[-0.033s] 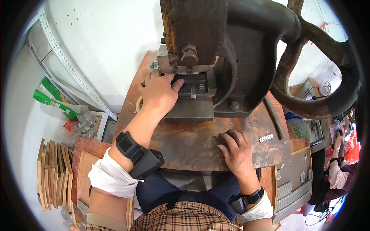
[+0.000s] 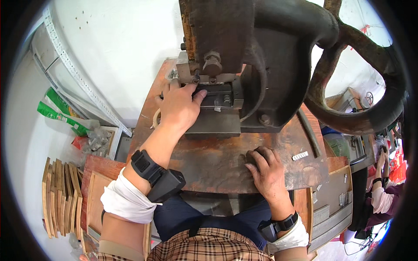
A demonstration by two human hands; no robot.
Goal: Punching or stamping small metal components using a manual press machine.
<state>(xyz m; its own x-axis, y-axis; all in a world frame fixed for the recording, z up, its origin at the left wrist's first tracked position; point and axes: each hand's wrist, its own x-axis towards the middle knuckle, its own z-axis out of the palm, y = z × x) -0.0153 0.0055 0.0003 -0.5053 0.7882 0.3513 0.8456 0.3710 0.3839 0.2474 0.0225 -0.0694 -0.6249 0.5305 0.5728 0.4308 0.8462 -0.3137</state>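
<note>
My left hand (image 2: pixel 180 106) reaches into the die area of a big dark iron press (image 2: pixel 283 78). Its thumb lies on a dark metal block (image 2: pixel 215 92), apart from the index finger, which is stretched toward a bolt under the ram. The other fingertips are partly hidden at the block's left end. Small silvery pieces (image 2: pixel 227 99) sit at the right of the block, and another small light piece (image 2: pixel 217 109) is on its front edge. My right hand (image 2: pixel 267 169) rests on the worn tabletop (image 2: pixel 213 161) near its front edge, fingers loosely bent and thumb apart, holding nothing visible.
A short white ridged strip (image 2: pixel 300 155) and a dark bar (image 2: pixel 308 132) lie on the table at right. The press's heavy curved wheel (image 2: pixel 361 126) overhangs the right side. A tray of metal strips (image 2: pixel 331 217) stands lower right; wooden boards (image 2: pixel 63 198) lean at left. Another person (image 2: pixel 383 200) is far right.
</note>
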